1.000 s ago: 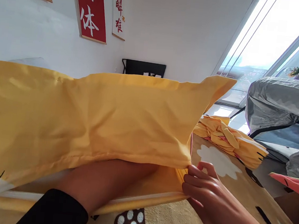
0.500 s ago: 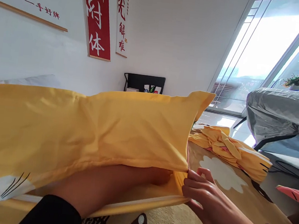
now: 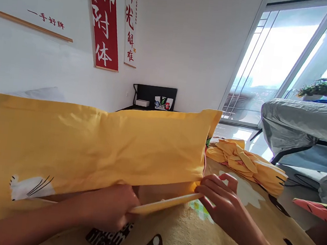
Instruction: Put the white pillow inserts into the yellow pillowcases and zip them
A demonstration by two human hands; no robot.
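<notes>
A yellow pillowcase (image 3: 91, 146) stretches across in front of me, its long opening facing me. A white cat-like print with black whiskers shows at its lower left. My left hand (image 3: 116, 205) is closed on the lower edge of the opening, near its middle. At the right end of the opening, my right hand (image 3: 217, 194) pinches the pillowcase's corner, thumb below and fingers above. Between the hands the opening gapes a little and shows a shaded interior; I cannot make out how full it is.
A tan patterned blanket (image 3: 195, 239) lies beneath. Crumpled yellow cloth (image 3: 241, 158) sits at the right, with a pink cloth item (image 3: 312, 210) nearer me. A plastic-covered piece of furniture (image 3: 304, 118) stands by the window. A black stand (image 3: 154, 94) is at the back.
My left hand has come out from inside the pillowcase and now grips the lower edge of its opening. The right hand keeps its hold on the corner. The pillowcase's left end has come into view.
</notes>
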